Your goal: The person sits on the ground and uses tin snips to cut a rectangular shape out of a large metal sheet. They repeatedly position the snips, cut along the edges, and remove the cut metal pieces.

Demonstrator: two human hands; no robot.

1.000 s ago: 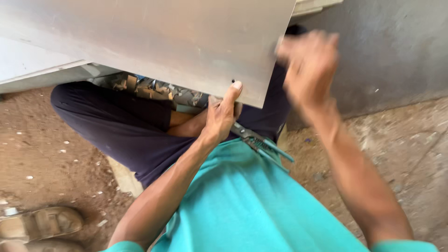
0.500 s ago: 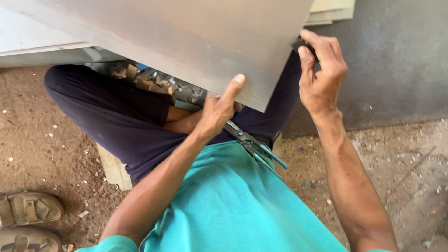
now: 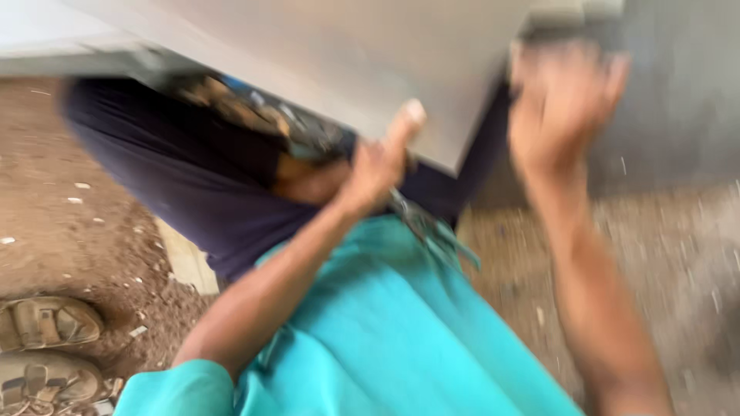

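Head view, heavy motion blur.

Left hand (image 3: 378,166) was up against the lower edge of a flat grey panel (image 3: 347,54), thumb raised and pressed on the panel face near its bottom corner. Remaining fingers curled under the edge; grip looked like a pinch on the panel, though blur hid the detail.

Right hand (image 3: 563,108) was beside the panel's right corner, smeared by blur. Fingers looked loosely spread; couldn't tell whether they touched the panel or held anything.

The panel sat above and in front of both hands, tilted, spanning most of the top of the frame, its lower right corner between the two hands.

Just below the left fingers, a tool with teal handles (image 3: 432,227), looked like pliers, lay on the teal garment (image 3: 385,331) over the lap. Dark trousers (image 3: 193,185) were left of and below the left hand.

Well apart from the fingers, at lower left, a pair of tan sandals (image 3: 46,347) sat on the dirt floor (image 3: 69,223). A pale block edge (image 3: 185,262) showed under the leg. Grey wall (image 3: 686,100) was right of the right hand.
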